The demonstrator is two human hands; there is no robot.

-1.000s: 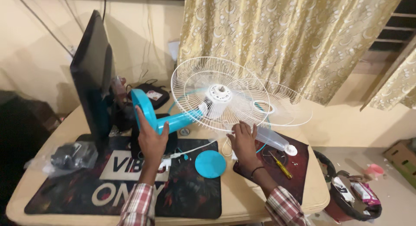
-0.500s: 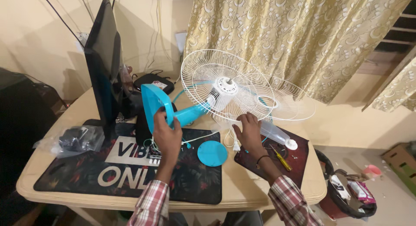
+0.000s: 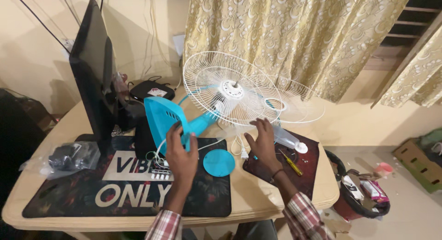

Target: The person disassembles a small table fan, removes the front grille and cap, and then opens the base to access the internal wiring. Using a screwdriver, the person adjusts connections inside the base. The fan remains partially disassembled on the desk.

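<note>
**Dismantled table fan on desk, both hands engaged**

Landmark: the turquoise fan base, tipped on edge near the middle of the rounded beige desk.

1. Left hand: fingers wrapped over the near edge of the fan base, grasping it from the front. Thin wires and a small white connector strip hang just below the base, beside the wrist.
2. Turquoise fan neck: runs right and upward from the base to the white motor housing.
3. White wire guard: round, mounted on the housing, standing tilted to the right of and above the base. A 2nd white wire guard lies behind it, further right.
4. Right hand: open, fingers spread, fingertips touching the lower rim of the first guard; it grips nothing.
5. Translucent fan blade: lying just right of the right hand, well right of the base, on a dark red mat.
6. Yellow-handled screwdriver: on the same mat, below the blade.
7. Turquoise round cap: flat on the desk, below and right of the base, between the 2 forearms.
8. Black monitor: upright, edge-on, directly left of the base.
9. Dark printed desk mat: spread below and left of the base.
10. Clear plastic bag of dark parts: at the mat's left end, well left of the base.
11. Patterned yellow curtain: behind the guards.
12. Waste bin: on the floor, far right of the base.
</note>
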